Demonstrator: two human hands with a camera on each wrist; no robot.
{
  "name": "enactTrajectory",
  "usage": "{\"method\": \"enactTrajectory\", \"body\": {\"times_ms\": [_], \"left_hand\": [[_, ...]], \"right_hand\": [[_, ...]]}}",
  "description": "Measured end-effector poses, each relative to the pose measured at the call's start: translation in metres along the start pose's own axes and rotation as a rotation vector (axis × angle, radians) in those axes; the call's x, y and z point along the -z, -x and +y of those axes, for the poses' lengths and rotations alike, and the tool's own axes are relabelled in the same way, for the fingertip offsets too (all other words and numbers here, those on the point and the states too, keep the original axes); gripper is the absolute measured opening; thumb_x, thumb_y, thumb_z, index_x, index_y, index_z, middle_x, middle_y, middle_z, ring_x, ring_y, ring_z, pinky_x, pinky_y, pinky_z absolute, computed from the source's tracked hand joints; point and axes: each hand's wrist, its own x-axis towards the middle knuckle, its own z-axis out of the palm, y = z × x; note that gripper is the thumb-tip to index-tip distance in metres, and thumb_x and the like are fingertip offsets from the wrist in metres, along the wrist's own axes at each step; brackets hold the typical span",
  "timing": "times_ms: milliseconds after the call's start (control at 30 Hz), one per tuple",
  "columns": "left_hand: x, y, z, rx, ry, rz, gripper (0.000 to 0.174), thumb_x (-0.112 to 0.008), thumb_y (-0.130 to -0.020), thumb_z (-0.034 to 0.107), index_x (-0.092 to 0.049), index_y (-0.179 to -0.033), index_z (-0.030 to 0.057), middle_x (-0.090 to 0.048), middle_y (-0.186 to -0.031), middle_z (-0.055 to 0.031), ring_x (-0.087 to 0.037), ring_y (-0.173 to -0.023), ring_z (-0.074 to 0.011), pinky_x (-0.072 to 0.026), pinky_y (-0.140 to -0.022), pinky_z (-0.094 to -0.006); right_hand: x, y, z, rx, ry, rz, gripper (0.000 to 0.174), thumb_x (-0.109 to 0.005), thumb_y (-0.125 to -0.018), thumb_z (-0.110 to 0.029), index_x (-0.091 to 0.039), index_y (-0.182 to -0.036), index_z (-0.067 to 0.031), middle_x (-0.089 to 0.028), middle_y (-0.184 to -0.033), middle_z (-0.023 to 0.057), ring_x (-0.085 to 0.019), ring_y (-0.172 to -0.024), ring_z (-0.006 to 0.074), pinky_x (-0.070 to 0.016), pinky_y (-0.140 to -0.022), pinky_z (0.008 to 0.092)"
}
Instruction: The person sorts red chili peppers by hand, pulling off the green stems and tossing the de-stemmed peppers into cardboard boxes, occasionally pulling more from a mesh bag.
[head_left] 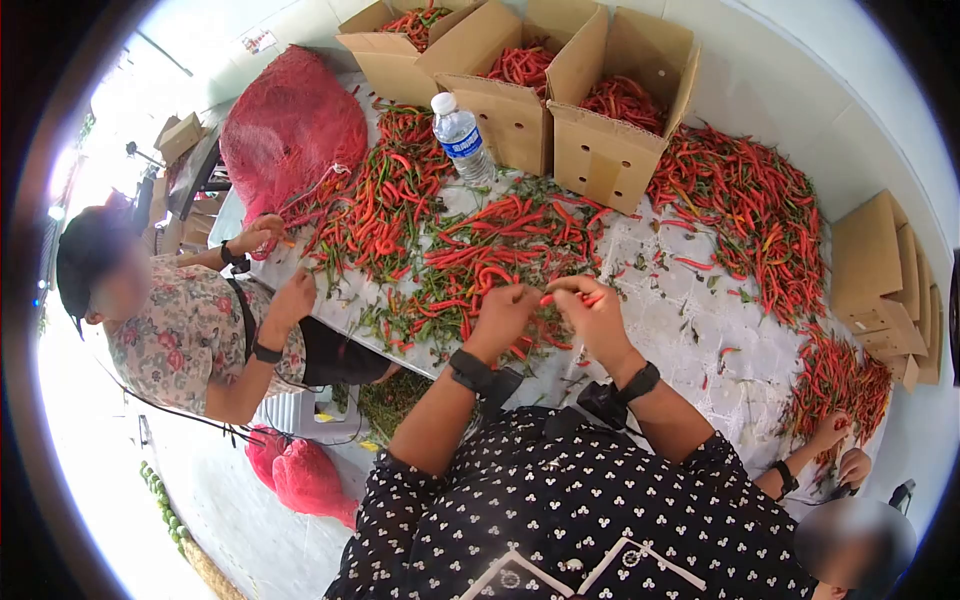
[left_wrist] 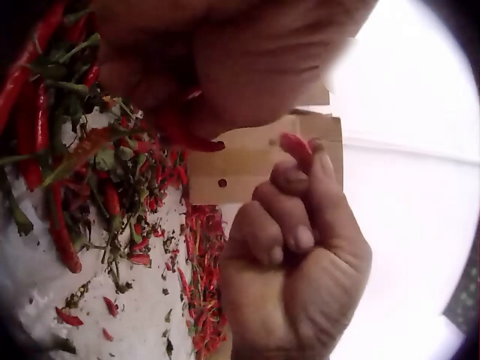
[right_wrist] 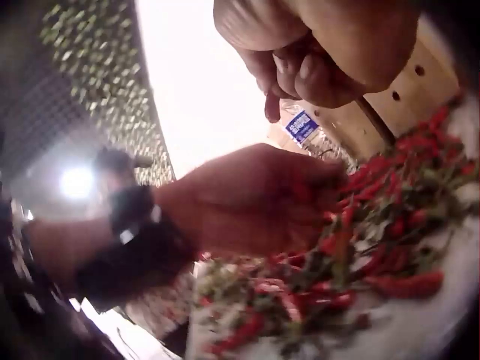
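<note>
My right hand (head_left: 592, 310) pinches a red chili (left_wrist: 298, 150) between thumb and fingertips, its other fingers curled toward the palm. Close beside it, my left hand (head_left: 503, 318) grips a red chili (left_wrist: 187, 139) whose dark tip pokes out below the fingers in the left wrist view. The rest of that chili is covered by the hand. Both hands are over the near edge of a spread of red chilies (head_left: 520, 235) mixed with green stems and leaves on the white-covered table (head_left: 640, 320).
Cardboard boxes (head_left: 605, 160) of chilies line the back, with a water bottle (head_left: 462, 140) before them. A red mesh sack (head_left: 290, 130) lies at the left. Another chili heap (head_left: 740, 200) spreads right. One person (head_left: 190, 340) works at the left, another (head_left: 830, 435) at the lower right.
</note>
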Motion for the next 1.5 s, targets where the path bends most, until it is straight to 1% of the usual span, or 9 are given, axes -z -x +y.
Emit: {"method": "enactTrajectory", "body": {"times_ms": [133, 300, 400, 467, 600, 867, 933, 1133, 1500], "left_hand": [[0.019, 0.000, -0.003, 0.171, 0.294, -0.086, 0.033, -0.041, -0.093, 0.029, -0.061, -0.101, 0.0042, -0.056, -0.078, -0.0002, -0.049, -0.072, -0.0077, -0.0413, -0.064, -0.0239], [0.008, 0.009, 0.017, 0.079, 0.324, -0.118, 0.040, -0.034, -0.095, 0.032, -0.059, -0.108, 0.0042, -0.055, -0.088, -0.0015, -0.049, -0.082, -0.0106, -0.0424, -0.067, -0.0263], [0.001, 0.004, 0.003, -0.034, 0.395, -0.142, 0.034, -0.037, -0.094, 0.027, -0.059, -0.107, 0.0038, -0.055, -0.094, -0.0036, -0.048, -0.088, -0.0120, -0.0425, -0.068, -0.0280], [0.003, -0.002, -0.001, -0.485, -0.171, 0.017, 0.027, -0.044, -0.092, 0.022, -0.060, -0.100, 0.0021, -0.054, -0.087, -0.0061, -0.049, -0.081, -0.0123, -0.0419, -0.065, -0.0298], [0.004, 0.006, 0.005, -0.254, -0.179, 0.110, 0.025, -0.055, -0.084, 0.022, -0.055, -0.077, -0.0015, -0.053, -0.073, -0.0058, -0.050, -0.065, -0.0150, -0.0401, -0.058, -0.0305], [0.029, 0.002, -0.012, 0.072, 0.410, -0.137, 0.023, -0.055, -0.084, 0.026, -0.057, -0.079, 0.0033, -0.049, -0.065, -0.0041, -0.047, -0.061, -0.0134, -0.0380, -0.056, -0.0295], [0.035, 0.008, -0.004, -0.254, -0.524, 0.095, 0.015, -0.061, -0.076, 0.021, -0.058, -0.079, 0.0066, -0.052, -0.070, -0.0067, -0.053, -0.066, -0.0214, -0.0411, -0.058, -0.0328], [0.014, 0.020, -0.018, -0.545, -0.977, -0.107, 0.015, -0.060, -0.067, 0.010, -0.059, -0.081, 0.0062, -0.053, -0.085, -0.0095, -0.055, -0.075, -0.0284, -0.0459, -0.065, -0.0387], [0.012, 0.014, 0.011, -0.105, -0.058, -0.112, 0.014, -0.058, -0.080, 0.012, -0.057, -0.086, -0.0003, -0.055, -0.077, -0.0004, -0.050, -0.068, -0.0087, -0.0419, -0.061, -0.0264]], "right_hand": [[0.030, -0.012, 0.017, -0.387, -0.624, -0.038, 0.023, -0.051, -0.089, -0.026, -0.055, -0.079, -0.0057, -0.049, -0.062, 0.0002, -0.044, -0.051, 0.0058, -0.0305, -0.042, 0.0203], [0.013, -0.012, 0.031, -0.530, -0.417, -0.046, 0.018, -0.055, -0.087, -0.025, -0.055, -0.083, -0.0065, -0.056, -0.068, 0.0035, -0.052, -0.052, 0.0103, -0.0331, -0.038, 0.0206], [0.005, -0.008, 0.033, -0.523, -0.499, -0.164, 0.014, -0.058, -0.085, -0.018, -0.057, -0.089, -0.0049, -0.057, -0.070, 0.0034, -0.052, -0.051, 0.0098, -0.0333, -0.038, 0.0202], [0.006, -0.009, 0.036, -0.481, -0.455, -0.160, 0.013, -0.057, -0.085, -0.017, -0.057, -0.089, -0.0043, -0.057, -0.068, 0.0027, -0.050, -0.049, 0.0089, -0.0325, -0.038, 0.0200], [0.005, -0.008, 0.032, -0.417, -0.267, -0.121, 0.012, -0.058, -0.084, -0.013, -0.057, -0.089, -0.0021, -0.053, -0.063, -0.0007, -0.043, -0.046, 0.0055, -0.0293, -0.039, 0.0193], [0.016, -0.006, 0.027, -0.351, -0.357, -0.243, 0.021, -0.054, -0.085, -0.010, -0.052, -0.103, 0.0008, -0.052, -0.067, 0.0031, -0.047, -0.051, 0.0082, -0.0326, -0.041, 0.0207], [0.023, -0.005, 0.029, -0.365, -0.423, -0.193, 0.019, -0.055, -0.085, -0.011, -0.052, -0.102, -0.0017, -0.052, -0.069, 0.0030, -0.048, -0.053, 0.0090, -0.0334, -0.041, 0.0209], [0.029, 0.001, 0.039, -0.382, -0.499, -0.114, 0.008, -0.056, -0.085, -0.014, -0.050, -0.086, -0.0077, -0.050, -0.070, 0.0021, -0.049, -0.054, 0.0112, -0.0344, -0.042, 0.0222], [0.019, 0.011, 0.033, -0.386, -0.128, -0.101, 0.015, -0.060, -0.084, -0.021, -0.057, -0.084, -0.0060, -0.049, -0.062, -0.0035, -0.042, -0.049, 0.0044, -0.0297, -0.040, 0.0203]]}}
